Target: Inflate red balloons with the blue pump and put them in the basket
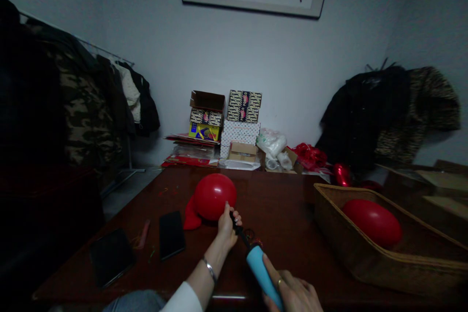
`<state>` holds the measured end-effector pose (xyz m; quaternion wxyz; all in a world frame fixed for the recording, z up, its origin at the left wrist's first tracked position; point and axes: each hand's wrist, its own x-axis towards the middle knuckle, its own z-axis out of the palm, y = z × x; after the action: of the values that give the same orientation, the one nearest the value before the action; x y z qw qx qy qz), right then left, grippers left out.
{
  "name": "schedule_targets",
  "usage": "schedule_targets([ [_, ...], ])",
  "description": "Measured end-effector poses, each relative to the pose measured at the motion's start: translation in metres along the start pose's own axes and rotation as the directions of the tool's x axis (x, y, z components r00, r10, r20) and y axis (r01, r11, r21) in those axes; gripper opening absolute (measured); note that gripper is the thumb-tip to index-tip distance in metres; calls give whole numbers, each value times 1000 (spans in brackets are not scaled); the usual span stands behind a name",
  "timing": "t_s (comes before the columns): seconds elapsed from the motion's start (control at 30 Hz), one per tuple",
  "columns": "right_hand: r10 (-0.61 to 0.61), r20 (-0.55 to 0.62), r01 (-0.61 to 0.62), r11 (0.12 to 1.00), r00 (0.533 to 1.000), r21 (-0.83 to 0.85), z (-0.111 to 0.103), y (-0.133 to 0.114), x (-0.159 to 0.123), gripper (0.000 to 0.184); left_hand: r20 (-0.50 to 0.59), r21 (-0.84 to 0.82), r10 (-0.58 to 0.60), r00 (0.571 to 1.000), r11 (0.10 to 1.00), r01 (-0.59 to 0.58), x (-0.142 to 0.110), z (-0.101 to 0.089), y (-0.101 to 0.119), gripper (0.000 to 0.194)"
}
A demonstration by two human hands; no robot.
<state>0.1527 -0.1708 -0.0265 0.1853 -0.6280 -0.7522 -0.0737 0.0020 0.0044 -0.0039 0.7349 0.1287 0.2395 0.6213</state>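
A round red balloon (214,195), partly inflated, sits on the nozzle of a blue hand pump (260,268) above the dark wooden table (285,224). My left hand (228,226), a bracelet on its wrist, pinches the balloon's neck onto the black nozzle. My right hand (292,292) is wrapped round the pump's blue barrel at the bottom edge of the view. A flat, uninflated red balloon (190,217) lies just left of the round one.
A wicker tray (351,253) at the right holds an inflated red balloon (371,222). A black phone (171,234) and a dark tablet (111,256) lie at the left. Boxes (237,129) and red ribbon (310,156) crowd the far edge. Coats hang at both sides.
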Motion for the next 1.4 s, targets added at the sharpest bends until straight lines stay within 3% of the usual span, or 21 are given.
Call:
schedule_targets([
  [0.1, -18, 45, 16, 999, 999, 46, -12, -9, 16, 57, -3, 18, -1, 1000, 1000, 1, -3, 2, -4, 34],
  [0.3, 67, 116, -76, 994, 991, 78, -24, -30, 33, 56, -18, 86, -9, 1000, 996, 10, -11, 4, -13, 41],
  [0.87, 74, 108, -77, 997, 991, 22, -14, -23, 22, 56, -45, 107, -9, 999, 994, 13, -13, 1, -19, 45],
  [1.13, 84, 171, -92, 995, 982, 44, -4, -15, 16, 62, -61, 91, -38, 997, 995, 44, -12, -1, -24, 44],
  [1.4, 48, 86, -47, 999, 995, -19, 7, -9, 9, 63, -95, 69, -33, 995, 997, 40, -13, -1, -23, 40],
])
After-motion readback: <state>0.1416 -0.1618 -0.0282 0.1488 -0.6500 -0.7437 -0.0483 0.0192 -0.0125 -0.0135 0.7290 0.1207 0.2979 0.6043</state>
